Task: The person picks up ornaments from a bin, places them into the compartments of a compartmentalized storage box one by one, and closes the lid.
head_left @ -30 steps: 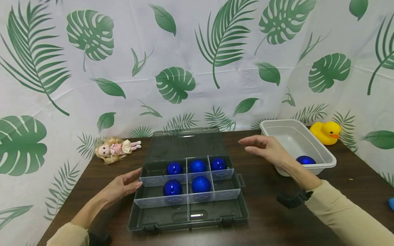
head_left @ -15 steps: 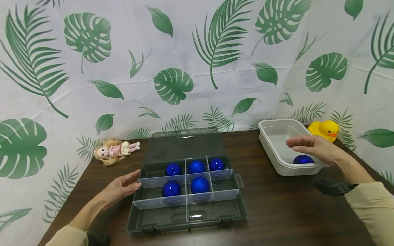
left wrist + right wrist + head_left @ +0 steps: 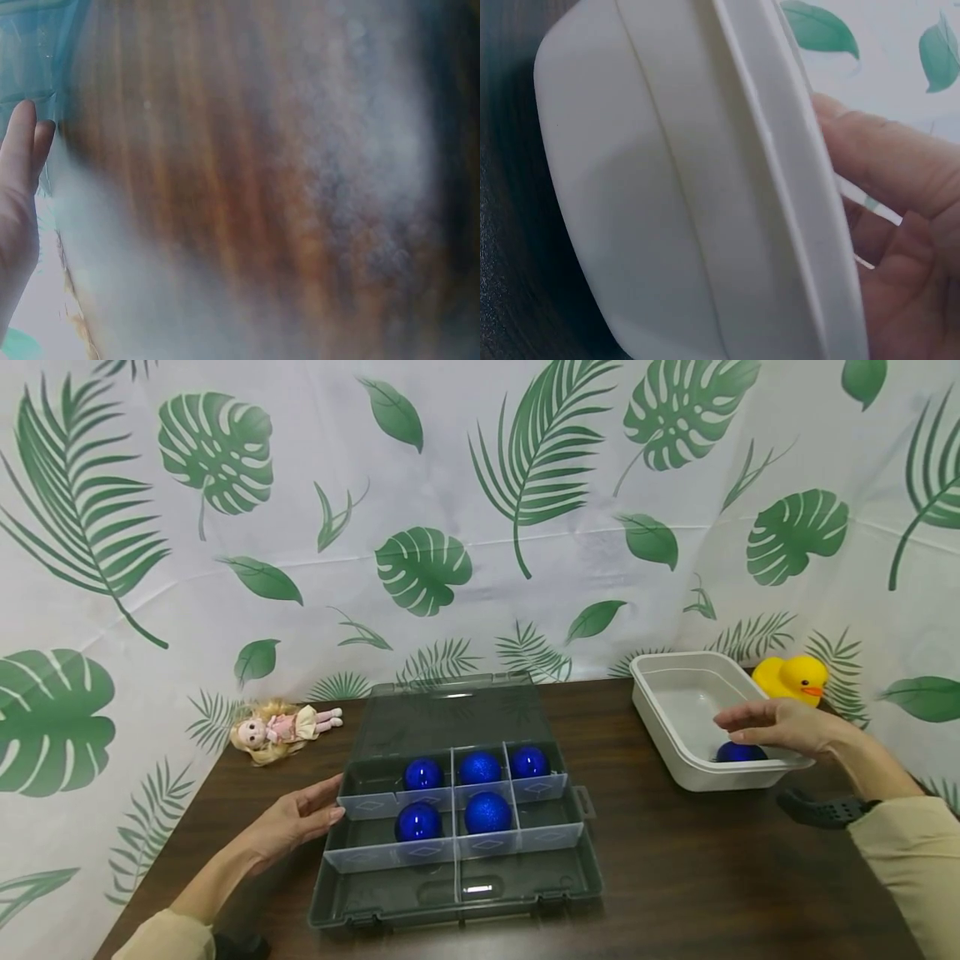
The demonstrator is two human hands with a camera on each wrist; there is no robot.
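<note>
My left hand [image 3: 288, 827] rests against the left side of a dark translucent compartment box [image 3: 390, 881], its fingers fairly straight; the left wrist view shows its fingertips [image 3: 24, 116] at the box wall. Several blue baubles, some shiny [image 3: 418, 821] and some glittery [image 3: 487, 812], sit in the back and middle rows of the box. At the right, my right hand [image 3: 798, 727] reaches into a light grey plastic tub [image 3: 697, 777], thumb and fingers just over a blue bauble [image 3: 741, 752]. In the right wrist view the tub's wall [image 3: 667, 187] hides that bauble and the fingertips.
The box's lid [image 3: 453, 718] lies open toward the back wall. A doll [image 3: 285, 727] lies at the back left. Beside the tub sits a yellow rubber duck [image 3: 795, 678]. A leaf-print cloth [image 3: 330, 635] hangs behind the dark wooden table [image 3: 675, 877].
My right hand has moved right from beside the box to the tub and lowered toward the bauble there. The left hand has stayed at the box's side.
</note>
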